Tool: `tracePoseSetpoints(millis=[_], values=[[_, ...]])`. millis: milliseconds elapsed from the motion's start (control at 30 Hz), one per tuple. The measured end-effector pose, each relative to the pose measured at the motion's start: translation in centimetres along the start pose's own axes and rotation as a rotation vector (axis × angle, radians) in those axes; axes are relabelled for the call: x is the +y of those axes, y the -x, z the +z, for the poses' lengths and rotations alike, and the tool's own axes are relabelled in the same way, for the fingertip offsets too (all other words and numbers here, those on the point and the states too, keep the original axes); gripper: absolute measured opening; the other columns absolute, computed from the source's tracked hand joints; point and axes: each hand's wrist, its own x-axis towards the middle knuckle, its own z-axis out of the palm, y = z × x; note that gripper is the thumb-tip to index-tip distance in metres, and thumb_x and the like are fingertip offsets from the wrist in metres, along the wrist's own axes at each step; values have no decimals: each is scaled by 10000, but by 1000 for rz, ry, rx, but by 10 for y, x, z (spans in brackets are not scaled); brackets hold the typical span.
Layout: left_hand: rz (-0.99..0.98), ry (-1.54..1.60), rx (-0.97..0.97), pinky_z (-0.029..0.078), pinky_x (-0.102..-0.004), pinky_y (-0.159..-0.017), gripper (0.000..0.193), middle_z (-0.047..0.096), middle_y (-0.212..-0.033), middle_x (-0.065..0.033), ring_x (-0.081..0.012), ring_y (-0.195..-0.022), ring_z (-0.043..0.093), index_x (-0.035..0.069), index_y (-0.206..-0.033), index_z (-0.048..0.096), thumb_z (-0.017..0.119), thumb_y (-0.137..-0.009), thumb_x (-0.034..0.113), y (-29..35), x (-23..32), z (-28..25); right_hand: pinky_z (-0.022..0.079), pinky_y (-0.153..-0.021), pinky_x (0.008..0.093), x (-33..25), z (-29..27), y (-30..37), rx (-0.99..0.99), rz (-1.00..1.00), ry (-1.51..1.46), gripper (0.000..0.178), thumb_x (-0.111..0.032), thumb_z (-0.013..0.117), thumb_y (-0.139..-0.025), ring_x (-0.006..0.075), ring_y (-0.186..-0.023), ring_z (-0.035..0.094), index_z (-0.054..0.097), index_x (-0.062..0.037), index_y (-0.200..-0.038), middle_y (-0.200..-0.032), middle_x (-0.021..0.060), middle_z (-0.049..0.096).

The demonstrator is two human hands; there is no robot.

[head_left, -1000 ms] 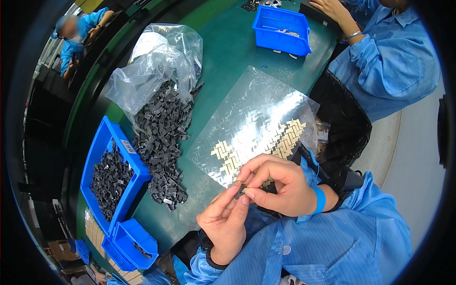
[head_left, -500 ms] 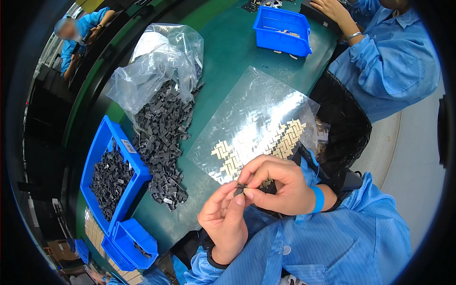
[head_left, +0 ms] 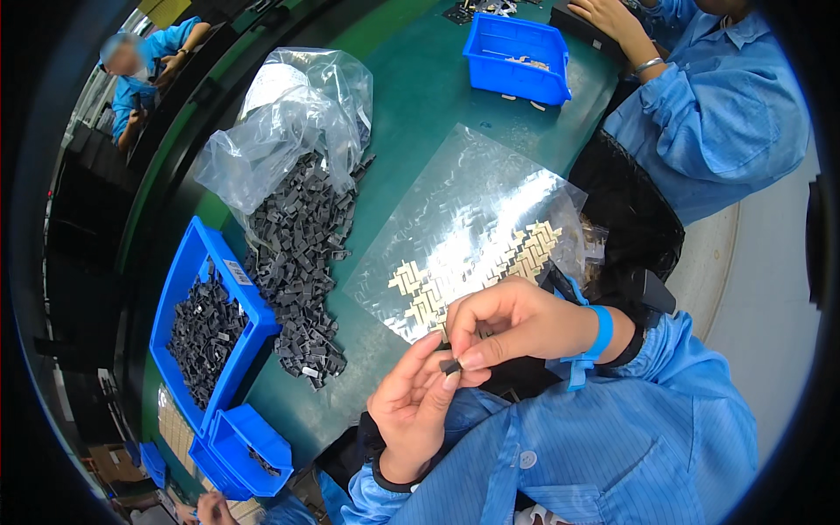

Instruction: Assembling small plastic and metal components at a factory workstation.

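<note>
Nearest, with clock directions taken from it and twelve o'clock straight ahead, a small dark piece (head_left: 450, 367) is held between the two sets of fingertips, clear of the worktable (head_left: 350, 398). By the left hand (head_left: 407, 402), at seven o'clock, it is clamped between thumb and fingers; the thumb and fingers of the right hand (head_left: 525, 328), at two o'clock, are brought in against its other side, though whether they are clamped on it cannot be told. The handling would probably be best served if the piece were kept steady by the left pinch while any turning or pressing were done lightly from the right, with the fingertips held off its upper face so that it can be seen. Beyond, from eleven round to one o'clock, a clear sheet (head_left: 455, 175) bearing rows of gold-coloured parts (head_left: 535, 249) is laid out; the right wrist should be kept raised so that the rows are not brushed. At ten o'clock a heap of dark parts (head_left: 302, 262) is spread loose, and at nine a long blue bin (head_left: 258, 325) is filled with similar ones; the elbows are best kept in. Farthest, just past twelve, a blue bin with a few pale parts (head_left: 516, 83) is set, well out of the way.
</note>
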Motion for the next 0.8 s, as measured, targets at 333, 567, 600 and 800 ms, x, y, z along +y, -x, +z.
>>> tracePoseSetpoints(millis=[333,567,600,800], values=[[320,-889,-293,536,-302,-697,434,639,-922,-207,-240,-765,657,-67,-1223,455,568,-804,-86,-13,25,-8,367,-570,199,-5,-2,-7,-134,250,156,50,-30,540,-796,27,-644,438,522,-17,-752,-681,-38,484],[61,-249,-76,550,-324,-660,366,626,-942,-206,-245,-728,650,-61,-1182,496,568,-825,-27,-8,13,-5,315,-468,194,-18,4,-14,-104,246,-75,193,-188,597,-840,46,-542,402,495,-49,-752,-608,-21,486],[-60,-1,3,549,-314,-643,350,630,-915,-187,-228,-693,644,-39,-1175,511,569,-832,0,-7,13,-4,315,-468,194,-16,3,-13,-107,246,-73,193,-188,597,-840,46,-542,402,495,-49,-752,-608,-21,486],[-292,550,-20,532,-310,-683,261,625,-922,-159,-212,-769,627,3,-1145,546,502,-895,65,-4,-1,-4,353,-489,252,3,-12,-17,-95,-226,472,258,-263,571,-872,97,-510,414,465,-66,-744,-616,8,470]])
